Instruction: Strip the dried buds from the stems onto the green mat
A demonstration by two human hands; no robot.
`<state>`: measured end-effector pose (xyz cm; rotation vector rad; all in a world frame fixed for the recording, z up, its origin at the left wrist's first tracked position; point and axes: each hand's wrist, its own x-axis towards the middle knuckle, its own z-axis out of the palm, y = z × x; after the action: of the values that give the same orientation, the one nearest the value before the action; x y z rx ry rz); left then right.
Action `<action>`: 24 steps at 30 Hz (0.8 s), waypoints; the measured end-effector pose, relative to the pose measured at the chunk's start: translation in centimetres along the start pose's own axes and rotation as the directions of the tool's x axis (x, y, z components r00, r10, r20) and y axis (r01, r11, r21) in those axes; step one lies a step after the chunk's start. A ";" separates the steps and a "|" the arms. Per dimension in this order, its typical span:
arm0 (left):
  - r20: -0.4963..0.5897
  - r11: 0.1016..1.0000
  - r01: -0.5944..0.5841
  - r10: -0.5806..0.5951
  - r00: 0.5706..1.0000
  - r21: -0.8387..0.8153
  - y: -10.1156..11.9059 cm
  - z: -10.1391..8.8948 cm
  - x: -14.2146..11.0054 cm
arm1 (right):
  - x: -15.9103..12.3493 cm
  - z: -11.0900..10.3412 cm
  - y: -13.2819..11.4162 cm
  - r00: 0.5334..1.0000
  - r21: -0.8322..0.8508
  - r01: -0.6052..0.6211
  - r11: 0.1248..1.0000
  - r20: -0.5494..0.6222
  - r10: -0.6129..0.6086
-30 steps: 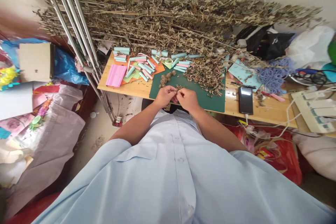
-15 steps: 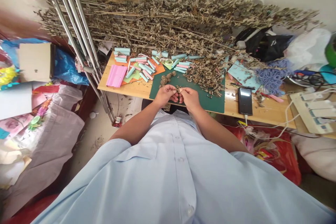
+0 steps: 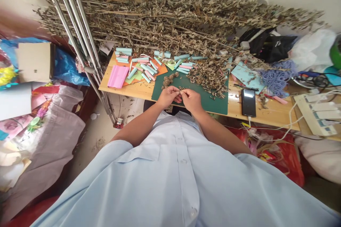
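Leaning over a green cutting mat on a pale wooden table, curling the fingers of the left hand and the right hand inward and bringing both sets of fingertips together just above the mat's near edge. Pinching a tiny dark bit of dried plant between them, with neither hand open nor balled into a fist, the bit almost hidden and too small to tell more about. Lying on the mat, just beyond the hands, small brown clumps of dried leaf sitting toward its far left corner, and a heap of crumbled dried leaves spreading over its far right part. Stretching past the mat's far edge, long dried leafy branches lying in a thick mass against the wall. Scattering left of the mat, teal and pink paper rolls resting on orange and green paper, with a stack of pink paper lying farther left. Slanting beyond those, metal tubes running down toward the floor. Lying right of the mat, a black smartphone trailing a white cable from its lower end, with a light blue paper sheet and a tangle of purple-blue yarn sitting beyond it.
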<state>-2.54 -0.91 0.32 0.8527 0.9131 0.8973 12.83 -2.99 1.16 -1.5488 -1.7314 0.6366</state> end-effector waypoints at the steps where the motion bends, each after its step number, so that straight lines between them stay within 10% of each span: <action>1: -0.006 1.000 0.005 -0.005 1.000 -0.002 0.0 0.0 0.0 | 0.1 -0.1 0.0 1.000 0.003 0.005 1.000 0.012 -0.005; 24: 0.095 0.999 0.049 -0.050 0.994 0.020 0.7 -0.5 -0.5 | 0.1 -1.3 0.6 0.973 -0.048 0.199 0.979 0.130 -0.191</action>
<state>-3.29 -0.95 0.91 0.8770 0.8568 0.8000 14.23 -2.90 1.58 -1.3813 -1.9849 0.5969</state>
